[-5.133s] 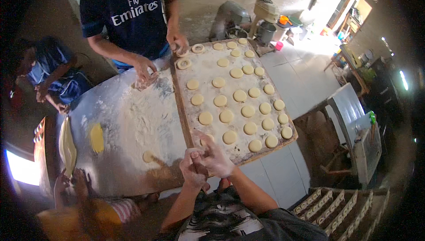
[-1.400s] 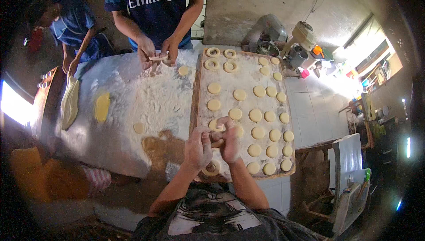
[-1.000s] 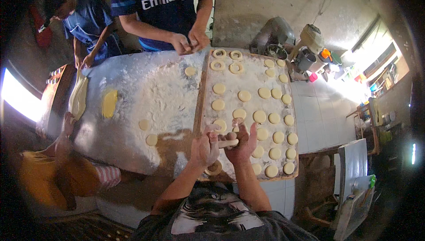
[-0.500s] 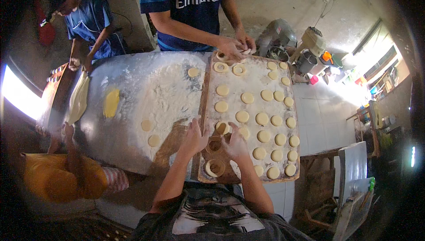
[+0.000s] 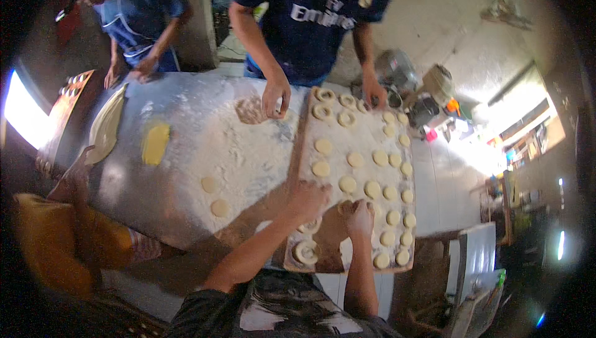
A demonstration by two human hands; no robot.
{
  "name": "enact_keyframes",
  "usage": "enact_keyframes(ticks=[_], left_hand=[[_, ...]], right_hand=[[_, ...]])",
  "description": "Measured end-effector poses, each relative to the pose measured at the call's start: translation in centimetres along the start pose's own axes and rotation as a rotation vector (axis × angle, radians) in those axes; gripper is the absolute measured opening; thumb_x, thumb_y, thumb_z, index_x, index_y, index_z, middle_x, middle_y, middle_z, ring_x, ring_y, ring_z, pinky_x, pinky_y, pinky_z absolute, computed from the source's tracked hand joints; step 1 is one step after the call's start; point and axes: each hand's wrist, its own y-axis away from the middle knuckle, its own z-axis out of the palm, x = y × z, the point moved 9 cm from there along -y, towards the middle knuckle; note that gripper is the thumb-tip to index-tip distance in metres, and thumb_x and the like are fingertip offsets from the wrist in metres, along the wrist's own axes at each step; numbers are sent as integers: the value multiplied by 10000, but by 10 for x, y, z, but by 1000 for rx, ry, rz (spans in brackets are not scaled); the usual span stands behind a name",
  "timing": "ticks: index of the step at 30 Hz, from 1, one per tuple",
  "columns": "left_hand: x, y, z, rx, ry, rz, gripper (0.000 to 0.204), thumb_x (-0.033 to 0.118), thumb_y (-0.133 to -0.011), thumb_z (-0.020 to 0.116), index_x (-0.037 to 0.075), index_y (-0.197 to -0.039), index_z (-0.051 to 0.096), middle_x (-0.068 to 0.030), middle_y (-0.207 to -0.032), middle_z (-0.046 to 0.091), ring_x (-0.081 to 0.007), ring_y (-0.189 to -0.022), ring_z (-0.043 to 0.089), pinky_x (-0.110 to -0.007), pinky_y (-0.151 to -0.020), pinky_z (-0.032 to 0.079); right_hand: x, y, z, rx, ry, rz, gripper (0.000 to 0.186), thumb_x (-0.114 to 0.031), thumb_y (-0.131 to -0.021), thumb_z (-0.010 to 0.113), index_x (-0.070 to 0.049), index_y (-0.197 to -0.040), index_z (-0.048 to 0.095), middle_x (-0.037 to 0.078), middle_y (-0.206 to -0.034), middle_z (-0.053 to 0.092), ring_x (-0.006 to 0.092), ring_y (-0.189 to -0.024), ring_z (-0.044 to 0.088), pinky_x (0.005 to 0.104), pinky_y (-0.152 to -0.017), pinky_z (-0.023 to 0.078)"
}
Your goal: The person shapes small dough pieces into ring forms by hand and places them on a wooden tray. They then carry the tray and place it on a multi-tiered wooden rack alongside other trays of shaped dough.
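Observation:
Both my hands are over a floured wooden board (image 5: 335, 133) that bears rows of pale dough rounds (image 5: 372, 189). My left hand (image 5: 310, 201) is above the board's left side, its fingers curled and blurred. To its right, my right hand (image 5: 358, 219) is closed with the fingers bent inward, over the middle of the near half. What either hand holds, if anything, is hidden. Near the front left corner lies a dough ring (image 5: 305, 252); another ring (image 5: 308, 225) sits just beyond it, partly behind my left forearm.
Flour (image 5: 230, 133) covers the metal table left of the board, with two loose dough rounds (image 5: 214, 196). A co-worker (image 5: 310, 27) across reaches over table and board, near several dough rings (image 5: 323, 112). Two more people work at the left beside a stretched dough sheet (image 5: 107, 123).
My hands have moved right across the board, and their fingers have closed. The co-worker's hands, together before, are now apart, one over the floured table. The view has shifted slightly.

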Motion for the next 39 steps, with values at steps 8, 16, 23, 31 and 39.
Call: enact_keyframes(ticks=[8, 16, 23, 31, 39], left_hand=[[-141, 56, -65, 471, 822, -133, 310, 221, -846, 720, 51, -1073, 596, -140, -948, 658, -276, -870, 671, -396, -802, 522], [-270, 135, -124, 674, -9, -469, 297, 136, -881, 668, 77, -1156, 573, -163, -835, 650, -293, -1036, 571, -455, -897, 459], [-250, 130, -106, 380, 342, -407, 310, 185, -932, 640, 28, -1197, 600, -193, -908, 704, -334, -851, 692, -450, -766, 536], [-221, 134, -124, 320, 822, -345, 335, 246, -907, 705, 6, -1139, 681, -151, -992, 724, -234, -918, 710, -346, -802, 547], [-184, 127, -141, 516, 403, -275, 254, 3, -826, 644, 10, -1079, 620, -144, -995, 661, -262, -934, 673, -387, -768, 532]], right_hand=[[-139, -23, 44, -362, -908, -52, 429, -55, -840, 713, -28, -1187, 462, 88, -1015, 640, 180, -930, 631, 359, -806, 513], [-302, -32, 136, -290, 6, -375, 376, -243, -867, 701, -28, -1142, 563, 171, -1006, 674, 366, -1132, 563, 468, -922, 466], [-301, -25, 163, -562, -330, -377, 342, -253, -870, 730, -47, -1044, 519, 112, -923, 657, 257, -844, 641, 361, -755, 516], [-307, 2, 82, -710, -1186, -334, 358, 22, -884, 666, -48, -1141, 427, 91, -953, 605, 176, -842, 623, 312, -710, 516], [-310, 1, 57, -89, -865, -383, 591, -68, -846, 667, -40, -1389, 435, 143, -1070, 597, 226, -1032, 617, 373, -935, 483]])
